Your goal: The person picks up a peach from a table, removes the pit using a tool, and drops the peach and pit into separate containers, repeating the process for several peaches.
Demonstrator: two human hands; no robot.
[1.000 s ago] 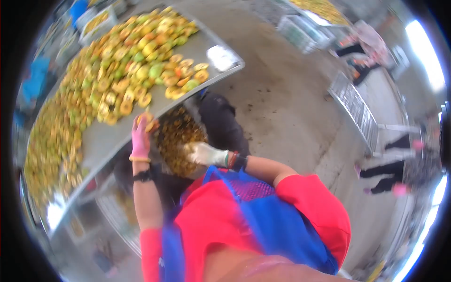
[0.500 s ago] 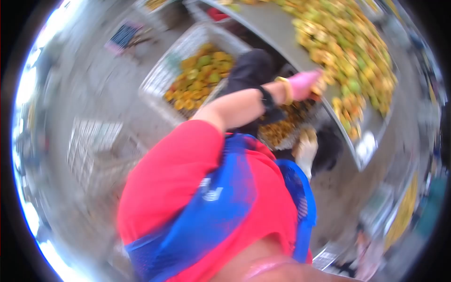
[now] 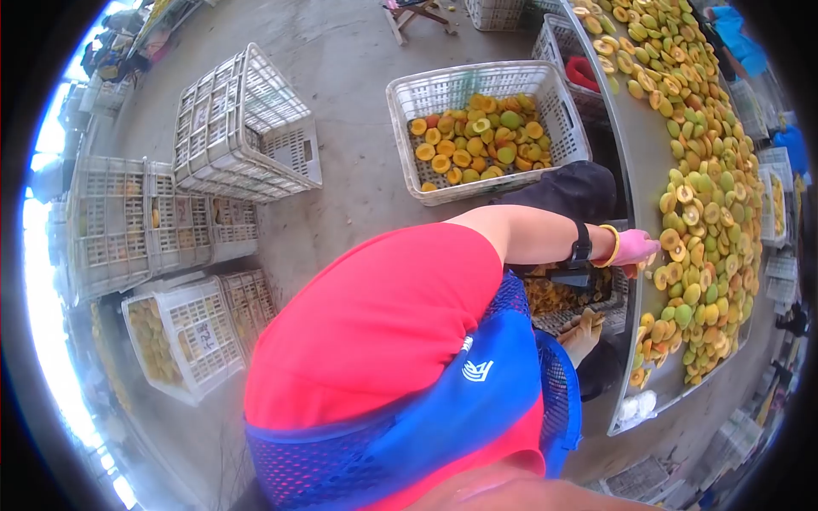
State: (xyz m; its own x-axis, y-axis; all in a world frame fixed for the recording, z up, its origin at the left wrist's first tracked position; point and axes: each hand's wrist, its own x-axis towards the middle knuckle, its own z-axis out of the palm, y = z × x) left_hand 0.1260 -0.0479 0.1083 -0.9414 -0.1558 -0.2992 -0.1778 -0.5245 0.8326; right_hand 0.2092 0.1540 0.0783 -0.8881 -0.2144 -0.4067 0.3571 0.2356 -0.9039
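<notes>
My left hand (image 3: 635, 247), in a pink glove, reaches to the near edge of a metal table (image 3: 639, 145). Its fingers are closed, and an orange apricot half (image 3: 630, 271) shows beneath them. Just beyond the fingertips lies a long heap of halved yellow and green apricots (image 3: 699, 247). Lower down, between my dark-trousered knees, is my right hand (image 3: 584, 334) in a beige glove. Its fingers are bunched over a crate of brownish-orange pieces (image 3: 562, 298); what they hold, if anything, I cannot make out.
A white plastic crate (image 3: 400, 136) partly filled with apricot halves stands beside my left knee. An upended crate (image 3: 230, 136) and several stacked crates (image 3: 111, 221) are behind me on the left. A small stool (image 3: 409, 17) sits farther off. White plastic (image 3: 637, 407) lies at the table's corner.
My view has turned and sharpened, so the table and crates appear shifted and more crates show. My left hand is still at the table edge, with its fingers closed.
</notes>
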